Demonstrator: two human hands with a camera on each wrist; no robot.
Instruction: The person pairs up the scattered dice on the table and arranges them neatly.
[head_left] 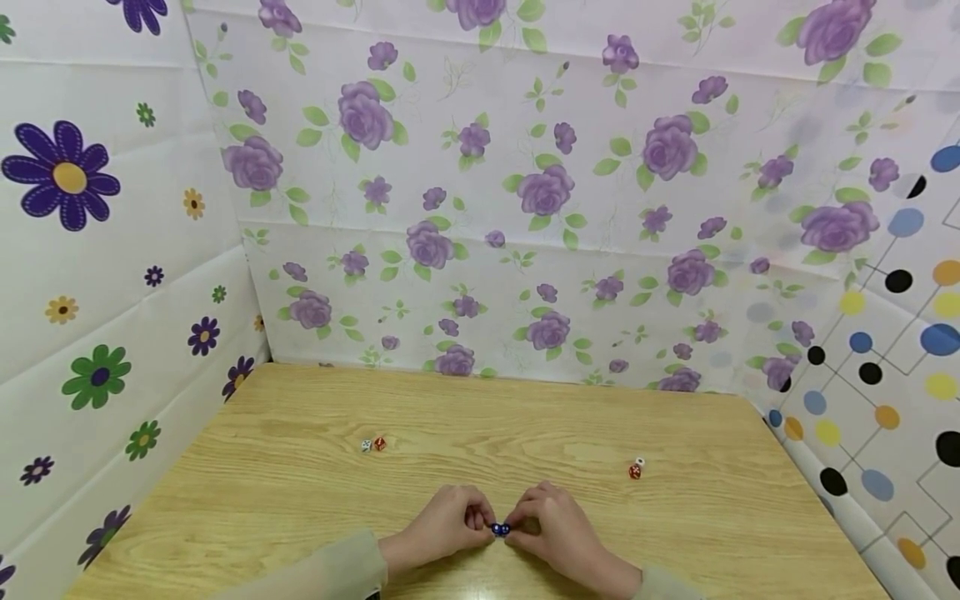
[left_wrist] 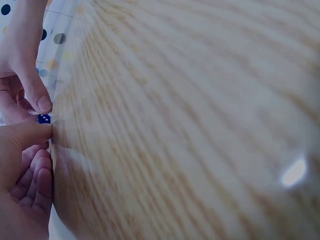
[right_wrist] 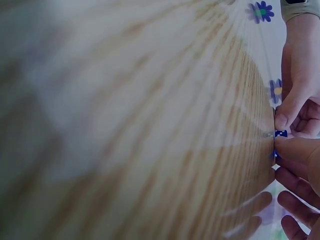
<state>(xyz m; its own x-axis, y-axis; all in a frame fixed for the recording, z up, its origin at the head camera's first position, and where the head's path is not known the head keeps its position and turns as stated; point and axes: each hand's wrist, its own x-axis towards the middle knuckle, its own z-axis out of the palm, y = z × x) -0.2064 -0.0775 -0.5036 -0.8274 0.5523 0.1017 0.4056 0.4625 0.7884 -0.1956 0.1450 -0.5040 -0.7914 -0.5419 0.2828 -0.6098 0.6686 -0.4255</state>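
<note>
While both hands met at the blue dice (head_left: 500, 529), the pair sat side by side at the surface of the table (head_left: 495, 408), touching as far as the head view showed. The left hand (head_left: 448, 527) came in from the left of the blue dice, thumb and forefinger clamped on that side; its other fingers were curled toward the palm. The right hand (head_left: 557, 531) mirrored it from the right of the blue dice, thumb and forefinger clamped on that end, with the remaining fingers slightly apart in the right wrist view. In both wrist views the fingertips hid much of the blue dice. Beyond and left of the blue dice lay a white die (head_left: 366, 446) and, just beside it, a red die (head_left: 380, 443). Beyond and right of the blue dice lay a second red die (head_left: 635, 472), with a second white die (head_left: 640, 461) right behind it. Farther beyond the blue dice hung a floral cloth (head_left: 480, 283).
</note>
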